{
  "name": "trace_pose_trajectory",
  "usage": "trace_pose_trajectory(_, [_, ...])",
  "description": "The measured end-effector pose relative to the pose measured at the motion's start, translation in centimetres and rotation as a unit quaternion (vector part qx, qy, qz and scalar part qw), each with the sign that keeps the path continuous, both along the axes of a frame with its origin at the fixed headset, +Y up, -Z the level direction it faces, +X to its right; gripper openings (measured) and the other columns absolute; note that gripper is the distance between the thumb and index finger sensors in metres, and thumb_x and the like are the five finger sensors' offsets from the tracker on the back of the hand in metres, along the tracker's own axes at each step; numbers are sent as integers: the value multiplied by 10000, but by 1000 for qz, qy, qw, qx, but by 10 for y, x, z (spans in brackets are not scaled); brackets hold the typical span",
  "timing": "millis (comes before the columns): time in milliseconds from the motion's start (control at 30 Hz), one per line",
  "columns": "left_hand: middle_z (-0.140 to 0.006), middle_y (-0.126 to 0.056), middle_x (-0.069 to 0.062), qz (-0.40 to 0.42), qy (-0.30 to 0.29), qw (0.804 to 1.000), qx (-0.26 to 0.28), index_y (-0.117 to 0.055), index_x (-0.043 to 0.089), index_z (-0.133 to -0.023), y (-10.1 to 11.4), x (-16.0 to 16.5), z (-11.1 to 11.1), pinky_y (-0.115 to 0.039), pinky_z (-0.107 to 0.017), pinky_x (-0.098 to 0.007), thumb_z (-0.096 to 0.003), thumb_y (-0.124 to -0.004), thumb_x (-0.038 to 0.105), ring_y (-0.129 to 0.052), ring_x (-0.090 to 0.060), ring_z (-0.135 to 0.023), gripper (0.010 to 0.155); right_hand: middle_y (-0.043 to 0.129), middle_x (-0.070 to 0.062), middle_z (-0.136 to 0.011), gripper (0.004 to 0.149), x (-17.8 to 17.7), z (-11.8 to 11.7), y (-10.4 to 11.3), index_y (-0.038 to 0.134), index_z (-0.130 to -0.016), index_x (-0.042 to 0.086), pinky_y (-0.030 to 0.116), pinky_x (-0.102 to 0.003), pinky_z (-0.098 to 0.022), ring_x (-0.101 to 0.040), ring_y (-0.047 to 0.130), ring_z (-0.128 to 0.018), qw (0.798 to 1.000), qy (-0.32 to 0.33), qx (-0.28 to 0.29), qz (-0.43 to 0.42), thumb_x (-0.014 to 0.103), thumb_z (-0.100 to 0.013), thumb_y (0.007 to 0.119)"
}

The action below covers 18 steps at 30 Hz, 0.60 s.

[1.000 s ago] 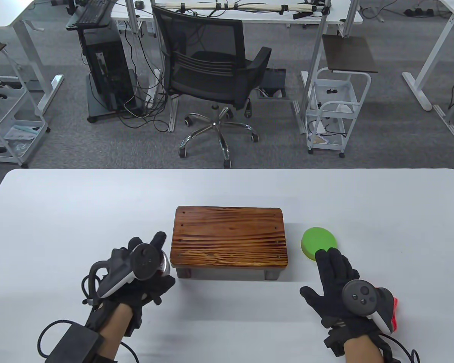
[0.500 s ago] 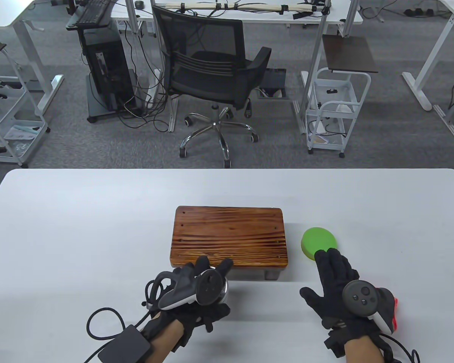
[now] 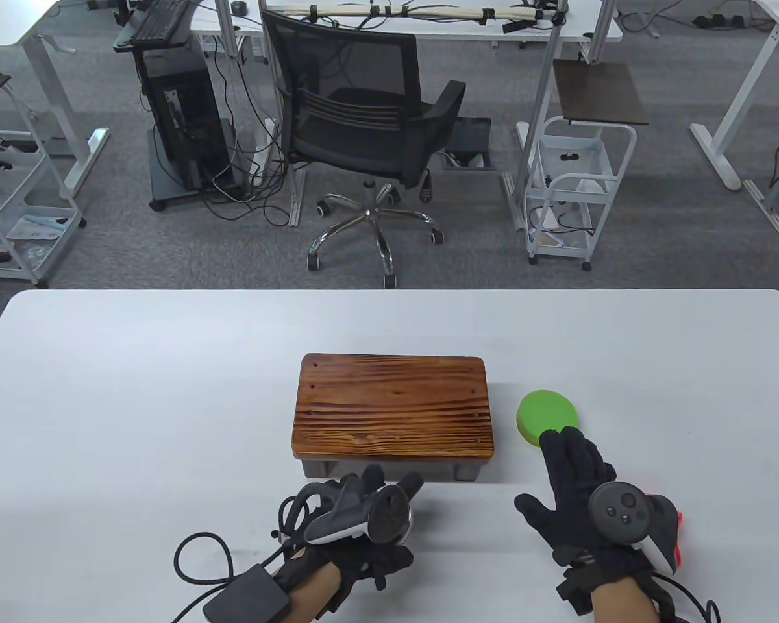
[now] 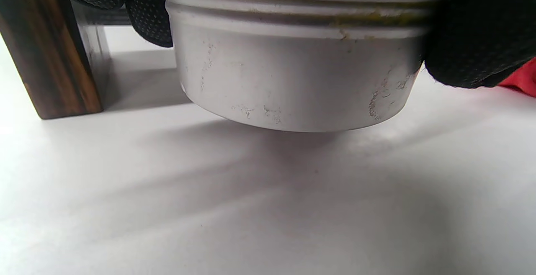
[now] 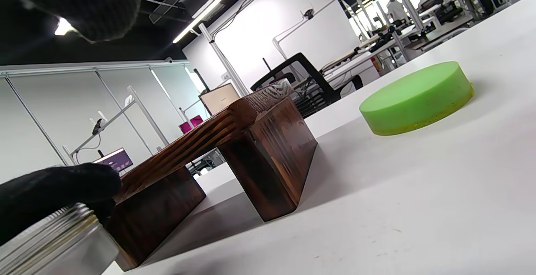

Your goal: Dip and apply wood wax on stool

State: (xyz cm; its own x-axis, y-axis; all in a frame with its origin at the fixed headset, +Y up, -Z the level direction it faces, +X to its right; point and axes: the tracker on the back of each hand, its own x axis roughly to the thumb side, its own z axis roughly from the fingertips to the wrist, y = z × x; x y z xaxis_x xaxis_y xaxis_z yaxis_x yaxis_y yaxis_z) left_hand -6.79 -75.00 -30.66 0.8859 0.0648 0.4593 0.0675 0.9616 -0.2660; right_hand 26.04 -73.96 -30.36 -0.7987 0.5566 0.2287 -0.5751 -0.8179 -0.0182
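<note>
White and smooth, the bench (image 3: 136, 402) carries everything within reach. Nearest its front edge, the left hand (image 3: 354, 513) grasps a round metal tin (image 4: 293, 65) from above, fingers (image 4: 148, 11) curled round its threaded rim; the left wrist view shows the tin's scuffed silver wall lifted just clear of the surface, with yellowish residue along the threads, though what lies inside cannot be seen. To the right, the right hand (image 3: 581, 483) lies released, fingers straight and spread, its fingertips at the near edge of a green round foam pad (image 3: 546, 415), a thick disc lying flat; whether they touch it I cannot tell. A bit of red shows beside that hand's tracker. Just beyond the tin stands the wooden stool (image 3: 393, 405), a low rectangular one with a glossy, dark-stained top of strong striped grain and rounded corners, the pad just beside its right end. Past the bench lies grey carpet with a black mesh office chair (image 3: 363, 123), a computer tower on a cart (image 3: 185, 130), white wheeled trolleys and white desks.
</note>
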Motion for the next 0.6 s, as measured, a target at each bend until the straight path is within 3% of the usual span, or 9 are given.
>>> trace_pose_trajectory(600, [-1218, -293, -221, -28, -6, 999, -27, -248, 393, -1124, -32, 11, -5, -555, -716, -722, -337, -859, 844, -560, -631, -947, 1093, 170, -159, -1220, 989, 0, 0, 0, 215, -1140, 311, 282, -805, -681, -522, 261, -1083, 1000, 2, -1, -1, 730, -422, 751])
